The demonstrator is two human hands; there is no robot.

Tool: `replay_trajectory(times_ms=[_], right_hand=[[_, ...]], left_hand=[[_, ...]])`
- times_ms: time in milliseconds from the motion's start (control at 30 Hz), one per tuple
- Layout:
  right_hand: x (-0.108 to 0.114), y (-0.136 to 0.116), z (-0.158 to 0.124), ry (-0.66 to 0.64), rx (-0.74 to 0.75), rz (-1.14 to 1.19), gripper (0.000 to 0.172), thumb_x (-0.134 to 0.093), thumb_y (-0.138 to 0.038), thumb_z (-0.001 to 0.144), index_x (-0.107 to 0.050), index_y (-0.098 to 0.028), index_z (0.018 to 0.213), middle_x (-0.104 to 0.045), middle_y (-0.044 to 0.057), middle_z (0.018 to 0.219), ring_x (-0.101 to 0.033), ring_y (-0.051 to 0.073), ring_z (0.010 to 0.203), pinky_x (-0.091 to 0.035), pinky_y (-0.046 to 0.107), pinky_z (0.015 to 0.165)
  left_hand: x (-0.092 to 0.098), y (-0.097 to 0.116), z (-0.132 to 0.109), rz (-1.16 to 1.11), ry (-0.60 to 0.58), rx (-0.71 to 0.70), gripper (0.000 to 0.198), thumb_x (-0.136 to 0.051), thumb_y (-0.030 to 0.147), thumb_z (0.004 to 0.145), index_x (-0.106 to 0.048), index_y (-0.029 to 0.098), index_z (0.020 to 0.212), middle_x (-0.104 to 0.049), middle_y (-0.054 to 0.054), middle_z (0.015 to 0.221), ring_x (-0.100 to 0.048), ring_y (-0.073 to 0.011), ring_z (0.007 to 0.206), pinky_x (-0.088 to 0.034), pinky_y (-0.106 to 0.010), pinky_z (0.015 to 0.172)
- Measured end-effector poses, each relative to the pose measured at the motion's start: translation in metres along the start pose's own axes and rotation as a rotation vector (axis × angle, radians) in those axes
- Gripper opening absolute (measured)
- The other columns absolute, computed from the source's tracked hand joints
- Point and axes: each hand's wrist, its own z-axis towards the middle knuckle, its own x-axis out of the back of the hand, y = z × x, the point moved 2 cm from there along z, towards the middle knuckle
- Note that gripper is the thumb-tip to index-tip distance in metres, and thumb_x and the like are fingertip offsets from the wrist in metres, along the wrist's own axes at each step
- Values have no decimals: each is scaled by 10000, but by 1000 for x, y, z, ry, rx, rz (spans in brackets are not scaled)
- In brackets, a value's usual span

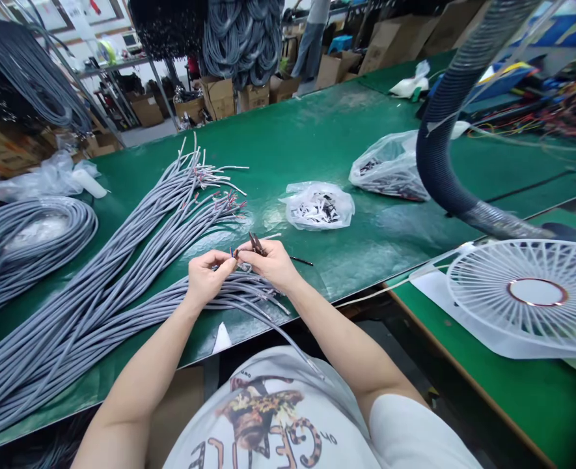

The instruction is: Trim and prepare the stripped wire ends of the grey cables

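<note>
My left hand (pixel 208 277) pinches the stripped end of a grey multi-core cable (pixel 232 254), with thin coloured cores showing at its tip. My right hand (pixel 268 264) is right beside it and grips small dark pliers (pixel 256 244), whose jaws stick up near the cable end. A thin black handle or rod (pixel 301 260) pokes out past my right hand. Under both hands lies a bundle of long grey cables (pixel 122 280), fanned across the green mat (pixel 288 130), with cut ends pointing right.
A coiled grey cable (pixel 28 247) lies at the left. Plastic bags of small black-and-white parts (pixel 319 205) (pixel 390 169) sit beyond my hands. A ribbed dark hose (pixel 444 111) arches over the right side, above a white fan (pixel 526 290). Cardboard boxes and a standing person (pixel 312 32) are at the back.
</note>
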Motion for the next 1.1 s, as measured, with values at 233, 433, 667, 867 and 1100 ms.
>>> replay_trajectory(times_ms=[233,433,667,867,1100], right_hand=[[-8,4,-3,-11,-32,85,149,-636,-298,706,-596,-156,726,-592,-27,592,-385,39,414,-262,179,387],[-9,5,-6,-29,-111,211,193,-653,-320,690,-566,-163,760,-563,-50,559,-314,27,358,-203,185,360],[-1,-11,-12,34,116,-304,154,-646,-287,721,-573,-153,703,-534,-48,610,-383,48,487,-299,183,466],[2,-5,-11,-6,160,-299,143,-555,-271,776,-613,-143,751,-573,-29,604,-428,68,518,-335,193,509],[2,-2,-7,-21,145,-185,122,-556,-241,750,-625,-141,747,-595,-19,623,-493,80,556,-392,206,557]], left_hand=[[-7,7,-12,-122,93,75,121,-676,263,688,-637,151,668,-661,2,591,-607,-117,515,-514,-249,568],[-15,-4,-16,-382,124,194,175,-679,286,708,-551,169,728,-609,45,577,-578,-82,474,-493,-204,515],[-21,0,-16,-269,112,106,237,-716,311,683,-530,168,719,-547,50,639,-547,-65,510,-487,-199,529],[-21,-4,-14,-258,75,125,212,-676,322,730,-528,172,753,-550,52,606,-575,-81,502,-476,-204,522],[-19,-6,-13,-321,80,100,178,-670,274,734,-527,169,750,-557,35,729,-568,-60,517,-488,-200,533]])
